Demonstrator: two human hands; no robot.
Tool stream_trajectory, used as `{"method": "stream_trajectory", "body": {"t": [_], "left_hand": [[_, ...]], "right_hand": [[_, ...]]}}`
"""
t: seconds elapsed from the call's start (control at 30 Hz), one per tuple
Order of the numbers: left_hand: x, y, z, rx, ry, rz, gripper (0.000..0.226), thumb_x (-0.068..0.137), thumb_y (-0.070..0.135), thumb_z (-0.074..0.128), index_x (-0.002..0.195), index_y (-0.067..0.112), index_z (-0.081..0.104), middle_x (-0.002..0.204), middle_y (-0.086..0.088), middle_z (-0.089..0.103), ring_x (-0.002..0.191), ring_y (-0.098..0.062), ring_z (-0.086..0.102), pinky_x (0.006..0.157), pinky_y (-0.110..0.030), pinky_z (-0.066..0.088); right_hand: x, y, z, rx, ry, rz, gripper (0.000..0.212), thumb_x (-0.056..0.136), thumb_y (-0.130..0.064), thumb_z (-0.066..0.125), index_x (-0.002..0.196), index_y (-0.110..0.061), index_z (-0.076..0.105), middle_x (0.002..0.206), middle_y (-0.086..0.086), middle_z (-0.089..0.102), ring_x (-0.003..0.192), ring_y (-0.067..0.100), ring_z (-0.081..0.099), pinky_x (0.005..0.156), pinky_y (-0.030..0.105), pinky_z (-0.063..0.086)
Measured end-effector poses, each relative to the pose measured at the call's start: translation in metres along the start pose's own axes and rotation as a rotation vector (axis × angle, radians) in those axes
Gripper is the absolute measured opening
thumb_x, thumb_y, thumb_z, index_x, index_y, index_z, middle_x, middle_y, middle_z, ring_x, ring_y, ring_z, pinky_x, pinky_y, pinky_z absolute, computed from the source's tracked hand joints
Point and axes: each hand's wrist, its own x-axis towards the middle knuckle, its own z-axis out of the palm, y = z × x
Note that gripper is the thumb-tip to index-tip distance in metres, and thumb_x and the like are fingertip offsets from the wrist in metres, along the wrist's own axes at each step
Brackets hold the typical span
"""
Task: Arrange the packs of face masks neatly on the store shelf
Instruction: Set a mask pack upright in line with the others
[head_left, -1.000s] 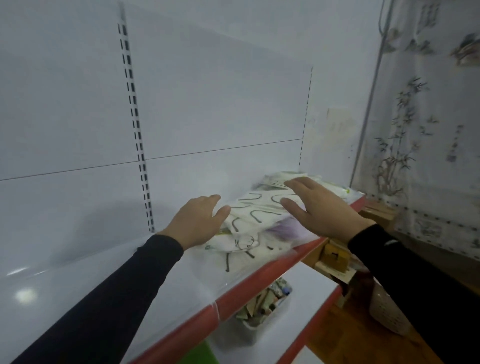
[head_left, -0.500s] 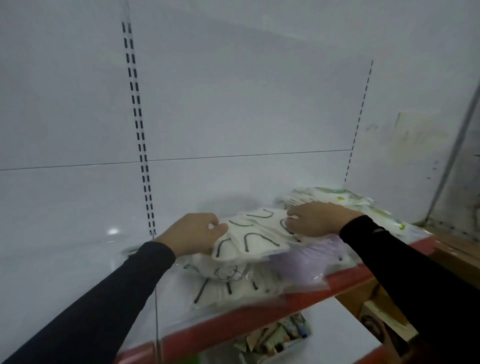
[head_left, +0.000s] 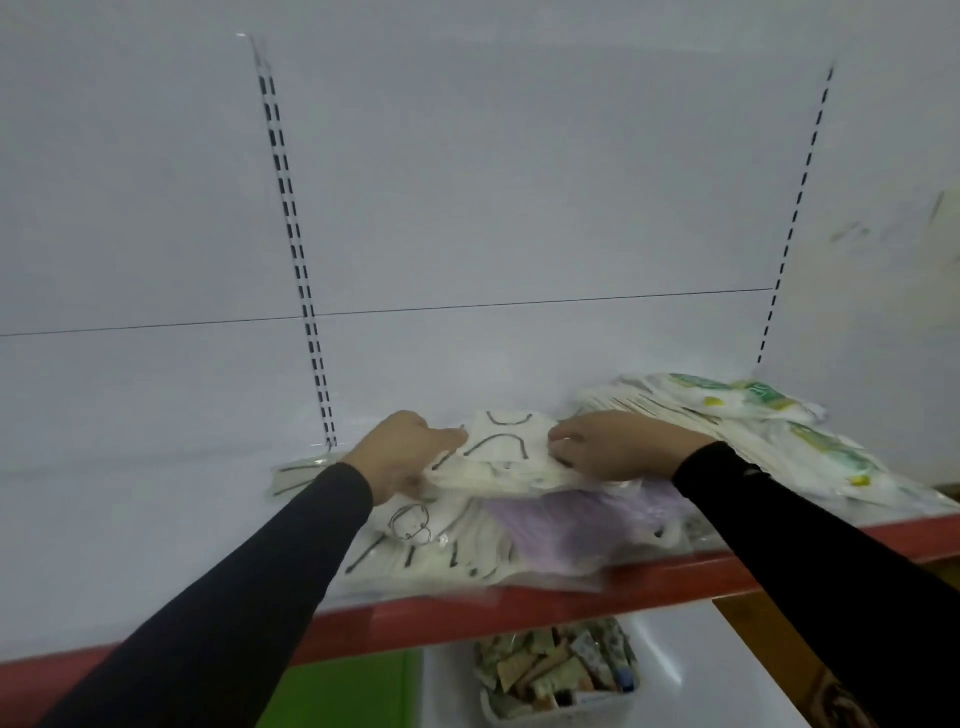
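A clear pack of white face masks with black ear loops (head_left: 501, 449) lies on top of a pile on the white shelf (head_left: 156, 545). My left hand (head_left: 400, 452) grips its left edge and my right hand (head_left: 613, 449) grips its right edge. Under it lie another white mask pack with a drawn face (head_left: 426, 545) and a purple mask pack (head_left: 582, 525). More packs with green and yellow print (head_left: 769, 415) are spread to the right, behind my right arm. One flat pack (head_left: 296, 473) pokes out at the left.
The shelf has a red front edge (head_left: 519, 608) and a white back panel with slotted uprights (head_left: 296, 249). On the lower shelf stands a white tub of small sachets (head_left: 558, 670). A wooden piece (head_left: 769, 654) is at the lower right.
Both hands went from lying flat and open on the pile to closing on the top white pack's two edges. The view has swung left and closer to the shelf.
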Motion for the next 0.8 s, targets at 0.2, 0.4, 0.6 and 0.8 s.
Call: {"method": "stream_trajectory", "body": {"t": [0.2, 0.4, 0.6, 0.8], "left_hand": [[0.005, 0.012, 0.024, -0.139, -0.043, -0.006, 0.033, 0.084, 0.022, 0.076, 0.101, 0.005, 0.053, 0.096, -0.007, 0.055, 0.076, -0.019, 0.058, 0.059, -0.026, 0.051], [0.015, 0.010, 0.023, -0.193, -0.094, -0.059, 0.034, 0.082, 0.024, 0.078, 0.092, 0.013, 0.047, 0.086, -0.002, 0.049, 0.068, -0.015, 0.051, 0.055, -0.023, 0.041], [0.019, 0.007, 0.012, -0.300, -0.090, -0.057, 0.086, 0.073, 0.003, 0.081, 0.146, 0.014, 0.036, 0.126, -0.011, 0.053, 0.103, -0.026, 0.061, 0.084, -0.038, 0.054], [0.023, -0.003, -0.028, -0.485, -0.074, -0.051, 0.089, 0.077, -0.013, 0.072, 0.150, 0.009, 0.027, 0.131, -0.020, 0.055, 0.101, -0.033, 0.065, 0.088, -0.045, 0.054]], "right_hand": [[0.000, -0.005, 0.004, 0.218, 0.040, -0.076, 0.024, 0.094, -0.030, 0.044, 0.073, -0.024, 0.052, 0.073, -0.009, 0.054, 0.080, 0.016, 0.051, 0.078, 0.032, 0.040], [-0.002, -0.004, 0.008, 0.499, 0.095, -0.024, 0.022, 0.095, -0.026, 0.048, 0.098, -0.019, 0.069, 0.084, -0.005, 0.067, 0.074, 0.008, 0.056, 0.069, 0.020, 0.045], [-0.001, 0.001, 0.008, 0.554, 0.344, 0.084, 0.035, 0.100, -0.015, 0.043, 0.128, -0.018, 0.062, 0.128, -0.001, 0.064, 0.114, 0.015, 0.060, 0.094, 0.021, 0.043], [0.003, 0.002, 0.010, 0.397, 0.449, 0.164, 0.033, 0.100, -0.017, 0.040, 0.117, 0.000, 0.062, 0.114, 0.015, 0.068, 0.111, 0.031, 0.059, 0.084, 0.030, 0.044]]}}
